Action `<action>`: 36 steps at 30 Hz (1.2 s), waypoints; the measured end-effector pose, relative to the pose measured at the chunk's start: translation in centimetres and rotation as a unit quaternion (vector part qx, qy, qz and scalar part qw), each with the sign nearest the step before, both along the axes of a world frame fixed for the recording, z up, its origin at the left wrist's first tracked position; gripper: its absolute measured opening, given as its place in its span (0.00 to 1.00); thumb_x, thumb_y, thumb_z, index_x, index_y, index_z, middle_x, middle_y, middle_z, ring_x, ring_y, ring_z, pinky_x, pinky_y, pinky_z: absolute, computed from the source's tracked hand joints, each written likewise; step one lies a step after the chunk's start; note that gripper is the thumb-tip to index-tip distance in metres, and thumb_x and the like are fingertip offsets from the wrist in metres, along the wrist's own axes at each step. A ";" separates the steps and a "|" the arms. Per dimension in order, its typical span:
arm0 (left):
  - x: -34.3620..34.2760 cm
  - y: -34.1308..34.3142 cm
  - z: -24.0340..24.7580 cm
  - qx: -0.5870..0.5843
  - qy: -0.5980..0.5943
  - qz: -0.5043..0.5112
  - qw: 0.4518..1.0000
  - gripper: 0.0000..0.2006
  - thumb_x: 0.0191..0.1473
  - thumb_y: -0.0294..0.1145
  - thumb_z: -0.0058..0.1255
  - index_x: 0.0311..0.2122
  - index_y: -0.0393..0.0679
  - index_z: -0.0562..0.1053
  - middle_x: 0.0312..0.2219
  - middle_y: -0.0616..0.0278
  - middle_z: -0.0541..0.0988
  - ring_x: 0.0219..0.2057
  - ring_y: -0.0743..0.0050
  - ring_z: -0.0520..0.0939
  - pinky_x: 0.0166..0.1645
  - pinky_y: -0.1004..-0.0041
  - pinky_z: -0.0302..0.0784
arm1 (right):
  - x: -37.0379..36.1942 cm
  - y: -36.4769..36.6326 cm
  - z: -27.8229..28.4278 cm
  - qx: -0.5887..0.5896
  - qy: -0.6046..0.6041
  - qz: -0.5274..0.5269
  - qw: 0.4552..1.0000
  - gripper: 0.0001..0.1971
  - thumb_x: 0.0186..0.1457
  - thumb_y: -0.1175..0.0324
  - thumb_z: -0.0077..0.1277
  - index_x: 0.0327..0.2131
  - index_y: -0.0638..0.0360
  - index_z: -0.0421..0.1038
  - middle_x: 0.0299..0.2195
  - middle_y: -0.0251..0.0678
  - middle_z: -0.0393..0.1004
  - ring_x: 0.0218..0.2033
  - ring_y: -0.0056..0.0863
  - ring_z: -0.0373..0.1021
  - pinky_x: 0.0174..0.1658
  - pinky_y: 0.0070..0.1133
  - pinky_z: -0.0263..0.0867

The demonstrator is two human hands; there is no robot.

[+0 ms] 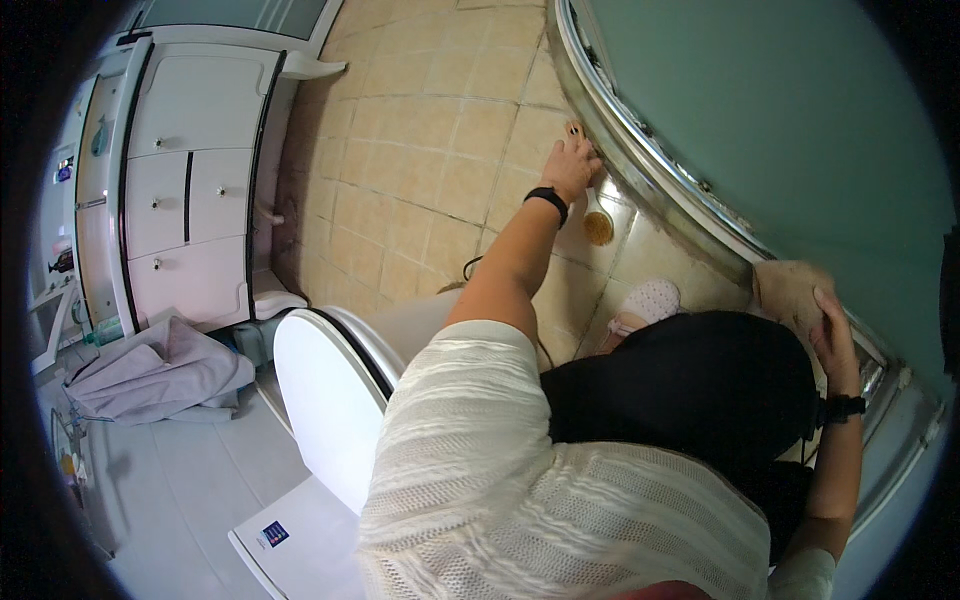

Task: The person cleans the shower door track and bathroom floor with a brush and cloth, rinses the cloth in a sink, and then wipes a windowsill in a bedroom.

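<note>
My left hand [573,167] reaches down to the tiled floor beside the curved shower frame [660,145]. Its fingers are closed round the handle of a brush [598,228], whose round tan head points back toward me; the handle's far end sticks out past the fingers. On the right, my right hand [832,335] is bent round the edge of a beige-brown cloth-like piece [790,288] beside the shower frame, next to my knee. That piece is slightly blurred, and part of the grip on it is hidden.
A white toilet with its lid raised [325,400] stands close on my left. Beyond it are a white drawer cabinet [190,180] and a draped lilac-grey towel [165,375]. A greenish shower panel [790,120] rises at right. My slippered foot [652,300] is on the floor near the brush.
</note>
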State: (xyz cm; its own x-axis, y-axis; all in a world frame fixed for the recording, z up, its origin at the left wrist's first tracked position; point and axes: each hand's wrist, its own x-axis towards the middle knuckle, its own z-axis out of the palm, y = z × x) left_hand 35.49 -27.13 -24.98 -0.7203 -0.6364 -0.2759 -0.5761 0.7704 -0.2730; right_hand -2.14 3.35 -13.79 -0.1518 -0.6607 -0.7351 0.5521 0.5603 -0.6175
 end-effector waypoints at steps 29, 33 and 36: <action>2.7 3.7 9.9 0.617 0.399 0.581 0.349 0.14 0.59 0.42 0.41 0.33 0.41 0.66 0.21 0.66 0.69 0.19 0.78 0.71 0.21 0.80 0.72 | 5.6 -1.3 -5.9 0.000 0.004 0.109 0.994 0.22 0.59 0.57 0.41 0.50 0.62 0.61 0.46 0.37 0.68 0.47 0.26 0.64 0.51 0.22 0.61; -1.8 6.1 15.6 0.633 0.399 0.560 0.355 0.14 0.59 0.43 0.39 0.33 0.41 0.65 0.21 0.66 0.70 0.18 0.80 0.70 0.19 0.80 0.68 | 1.8 1.8 -7.6 -0.007 -0.103 -0.139 0.985 0.20 0.59 0.59 0.39 0.49 0.63 0.61 0.44 0.38 0.68 0.45 0.29 0.66 0.47 0.26 0.66; -2.3 7.7 17.6 0.644 0.393 0.543 0.370 0.15 0.59 0.44 0.40 0.34 0.40 0.65 0.21 0.67 0.70 0.18 0.82 0.70 0.18 0.82 0.68 | -2.9 3.7 -9.1 0.032 -0.016 -0.355 0.934 0.13 0.56 0.67 0.44 0.38 0.70 0.64 0.36 0.41 0.70 0.35 0.30 0.71 0.33 0.23 0.72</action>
